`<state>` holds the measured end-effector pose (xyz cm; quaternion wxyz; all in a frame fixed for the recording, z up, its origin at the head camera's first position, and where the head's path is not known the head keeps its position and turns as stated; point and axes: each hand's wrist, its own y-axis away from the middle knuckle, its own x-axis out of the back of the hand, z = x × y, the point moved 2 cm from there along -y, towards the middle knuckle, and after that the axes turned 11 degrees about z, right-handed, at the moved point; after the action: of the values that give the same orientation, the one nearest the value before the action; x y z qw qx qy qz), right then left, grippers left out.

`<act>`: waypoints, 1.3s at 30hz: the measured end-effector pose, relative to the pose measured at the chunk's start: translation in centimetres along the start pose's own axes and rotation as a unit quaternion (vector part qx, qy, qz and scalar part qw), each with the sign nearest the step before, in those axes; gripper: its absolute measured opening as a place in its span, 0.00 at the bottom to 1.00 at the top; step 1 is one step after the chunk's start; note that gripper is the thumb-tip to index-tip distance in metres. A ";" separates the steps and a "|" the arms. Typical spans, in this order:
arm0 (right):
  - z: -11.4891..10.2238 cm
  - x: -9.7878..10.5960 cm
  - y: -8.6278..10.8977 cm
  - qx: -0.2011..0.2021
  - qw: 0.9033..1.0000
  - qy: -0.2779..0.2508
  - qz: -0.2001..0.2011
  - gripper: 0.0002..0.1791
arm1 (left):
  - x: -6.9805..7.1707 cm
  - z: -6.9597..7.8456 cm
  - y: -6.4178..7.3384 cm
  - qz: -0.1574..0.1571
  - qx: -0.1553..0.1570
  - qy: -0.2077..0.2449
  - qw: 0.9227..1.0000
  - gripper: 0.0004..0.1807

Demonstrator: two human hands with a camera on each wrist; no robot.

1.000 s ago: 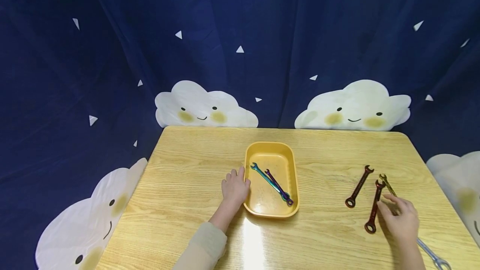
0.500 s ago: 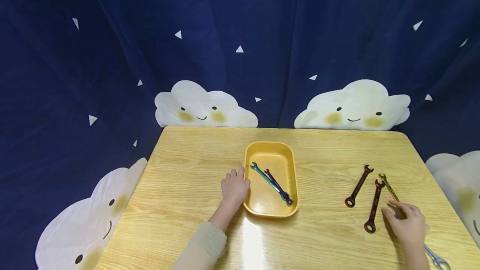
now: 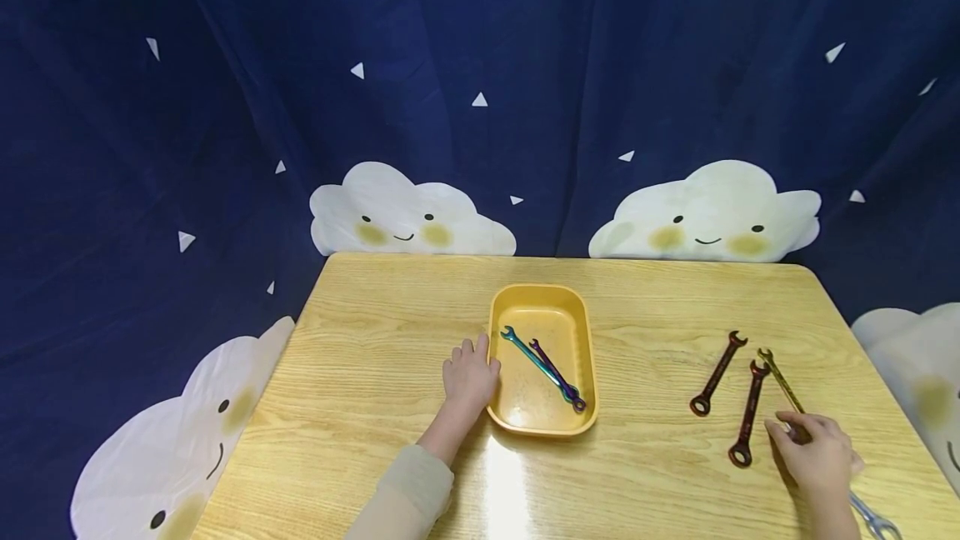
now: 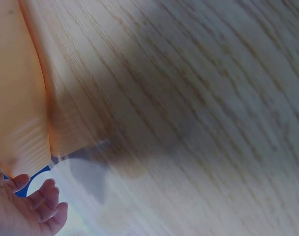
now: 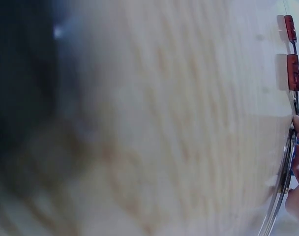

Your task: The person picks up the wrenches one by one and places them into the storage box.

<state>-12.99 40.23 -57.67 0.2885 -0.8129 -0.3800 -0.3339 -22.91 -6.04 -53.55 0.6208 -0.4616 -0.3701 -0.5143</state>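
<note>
At the table's middle, a yellow tray (image 3: 581, 332) holds a teal wrench (image 3: 528, 354) and a purple wrench (image 3: 545, 359), crossed near their lower ends. My left hand (image 3: 470, 375) grips its left side, thumb over the rim and fingers along the outer wall (image 4: 19, 98). On the right, my right hand (image 3: 817, 452) arches over a gold wrench (image 3: 782, 384), whose lower part it hides. A silver wrench (image 3: 870, 512) sticks out beneath that hand. In the right wrist view, metal shafts (image 5: 282, 179) run beside the fingertips; whether they are pinched is unclear.
Two dark red wrenches lie left of my right hand, one nearer (image 3: 748, 415) and one farther (image 3: 718, 373). The wooden table (image 3: 375, 315) ends at a dark blue curtain (image 3: 480, 132) printed with clouds and triangles.
My right hand has shifted right and slightly toward me, baring more of the gold wrench. Thumb and forefinger are nearer each other than half a second ago. The left hand and tray stay put.
</note>
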 end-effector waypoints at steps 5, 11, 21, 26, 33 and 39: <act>0.2 0.1 0.0 -0.018 0.999 0.015 -0.021 0.26 | 0.2 0.1 0.1 0.000 -0.001 0.002 1.000 0.18; 0.3 0.3 -0.2 -0.030 0.997 0.054 -0.039 0.32 | 0.1 0.1 0.1 -0.009 0.000 -0.002 1.000 0.18; -0.1 0.4 -0.1 -0.025 0.997 0.068 -0.035 0.31 | -0.2 0.0 0.0 -0.009 0.000 -0.002 1.000 0.18; -0.4 0.7 0.0 -0.023 0.997 0.072 -0.030 0.31 | -0.1 0.0 0.0 -0.011 0.003 -0.003 1.000 0.18; -0.2 0.9 -0.2 -0.018 0.994 0.099 -0.029 0.31 | -0.2 0.0 0.0 -0.008 0.003 0.001 1.000 0.17; 0.0 0.7 -0.1 0.001 0.993 0.121 0.013 0.30 | -0.1 0.0 -0.1 -0.006 0.000 -0.001 1.000 0.17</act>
<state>-12.74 40.60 -57.08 0.3376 -0.7710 -0.3325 -0.4255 -22.98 -6.05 -53.68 0.6174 -0.4603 -0.3733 -0.5173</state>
